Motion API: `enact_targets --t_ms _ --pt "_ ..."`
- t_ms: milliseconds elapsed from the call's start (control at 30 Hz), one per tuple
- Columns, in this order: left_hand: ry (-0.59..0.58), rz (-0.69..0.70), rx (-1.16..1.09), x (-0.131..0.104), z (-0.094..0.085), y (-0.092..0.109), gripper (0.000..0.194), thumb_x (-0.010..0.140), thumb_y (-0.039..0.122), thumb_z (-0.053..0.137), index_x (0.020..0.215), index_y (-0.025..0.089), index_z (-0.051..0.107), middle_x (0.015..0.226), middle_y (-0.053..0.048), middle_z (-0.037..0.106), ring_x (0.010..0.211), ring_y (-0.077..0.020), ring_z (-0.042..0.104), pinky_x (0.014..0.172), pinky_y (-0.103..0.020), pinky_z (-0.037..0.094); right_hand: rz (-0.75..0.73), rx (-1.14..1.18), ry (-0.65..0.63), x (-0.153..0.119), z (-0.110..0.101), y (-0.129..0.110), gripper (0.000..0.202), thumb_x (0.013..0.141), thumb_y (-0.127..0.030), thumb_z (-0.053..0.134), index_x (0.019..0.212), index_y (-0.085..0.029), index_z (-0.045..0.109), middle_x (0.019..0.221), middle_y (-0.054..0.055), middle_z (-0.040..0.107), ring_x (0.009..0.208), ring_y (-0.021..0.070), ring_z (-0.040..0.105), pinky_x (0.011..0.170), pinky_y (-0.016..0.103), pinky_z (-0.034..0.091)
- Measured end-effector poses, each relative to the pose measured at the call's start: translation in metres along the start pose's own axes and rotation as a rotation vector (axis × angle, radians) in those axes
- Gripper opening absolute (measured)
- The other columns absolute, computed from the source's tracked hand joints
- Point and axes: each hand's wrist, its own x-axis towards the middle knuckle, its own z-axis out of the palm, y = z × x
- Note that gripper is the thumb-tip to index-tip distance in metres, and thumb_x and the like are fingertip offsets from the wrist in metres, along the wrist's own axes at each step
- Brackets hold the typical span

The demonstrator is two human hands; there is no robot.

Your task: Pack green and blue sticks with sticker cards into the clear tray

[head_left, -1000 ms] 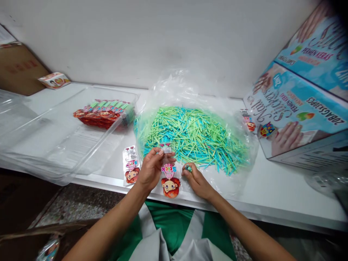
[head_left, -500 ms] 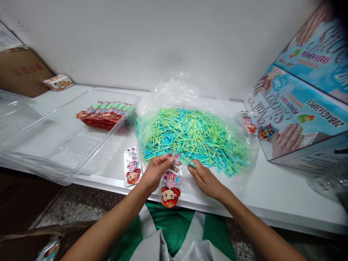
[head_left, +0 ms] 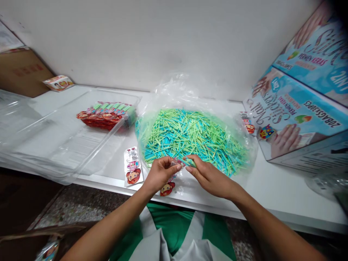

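Note:
My left hand point(head_left: 162, 173) pinches the top of a small printed packet point(head_left: 167, 189) with a red-haired cartoon face, which hangs below the fingers, partly hidden. Against the packet's upper end, my right hand point(head_left: 208, 176) grips a few short green and blue sticks point(head_left: 190, 162). The fingertips of both hands nearly meet. Just beyond them spreads a big heap of thin green and blue sticks point(head_left: 187, 136) on a clear plastic bag point(head_left: 176, 85). Left of my left hand lies a stack of similar packets point(head_left: 133, 170), flat on the white table point(head_left: 274, 192).
A clear plastic tray point(head_left: 78, 159) at left holds filled packets point(head_left: 104, 117) in a row. Blue printed cartons point(head_left: 296, 108) stand at right, with another packet point(head_left: 247, 123) beside them. A brown carton point(head_left: 23, 72) and a small box point(head_left: 59, 83) sit at the far left.
My right hand has moved left, bringing the sticks up to the packet's top. The packet has tilted and shifted slightly left and up in my left hand.

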Motion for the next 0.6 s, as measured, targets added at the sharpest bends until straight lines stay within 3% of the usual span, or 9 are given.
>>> enact_targets --t_ms 167,233,367,500,600 --pt "-0.091 0.006 0.009 -0.003 0.001 -0.001 0.026 0.072 0.036 0.071 0.079 0.011 0.065 0.075 -0.004 0.066 0.071 -0.0139 0.061 0.067 -0.025 0.046 0.018 -0.061 0.065 0.006 0.006 0.002 0.016 0.097 -0.034 0.03 0.088 -0.022 0.037 0.071 0.0 0.051 0.063 0.017 0.052 0.059 0.028 0.036" --pt "-0.133 -0.027 0.014 -0.004 0.0 -0.002 0.031 0.073 0.037 0.071 0.089 0.012 0.066 0.08 -0.006 0.067 0.075 -0.0161 0.063 0.07 -0.027 0.047 0.018 -0.056 0.07 0.007 0.007 0.004 0.016 0.097 -0.033 0.03 0.088 -0.022 0.037 0.071 -0.001 0.05 0.063 0.0169 0.052 0.058 0.028 0.035" --pt "-0.152 0.008 0.082 -0.006 -0.003 -0.005 0.031 0.074 0.041 0.069 0.081 0.01 0.068 0.08 -0.008 0.068 0.075 -0.0174 0.062 0.069 -0.028 0.046 -0.001 -0.044 0.028 0.006 0.006 0.006 0.015 0.097 -0.033 0.03 0.091 -0.022 0.037 0.073 0.0 0.052 0.066 0.0177 0.053 0.059 0.028 0.035" --pt "-0.163 0.039 0.109 -0.008 -0.002 -0.008 0.037 0.072 0.041 0.071 0.096 0.013 0.068 0.088 -0.008 0.069 0.082 -0.0199 0.063 0.073 -0.029 0.047 0.007 -0.031 0.035 0.006 0.005 0.006 0.017 0.098 -0.035 0.029 0.09 -0.022 0.036 0.072 0.0 0.051 0.066 0.0173 0.053 0.06 0.029 0.035" --pt "-0.158 0.047 0.102 -0.008 0.001 -0.012 0.034 0.073 0.039 0.07 0.094 0.012 0.07 0.089 -0.009 0.07 0.083 -0.0197 0.063 0.076 -0.03 0.046 0.0 -0.026 0.025 0.007 0.006 0.005 0.016 0.098 -0.034 0.029 0.09 -0.022 0.037 0.072 0.0 0.051 0.066 0.0175 0.054 0.06 0.028 0.035"
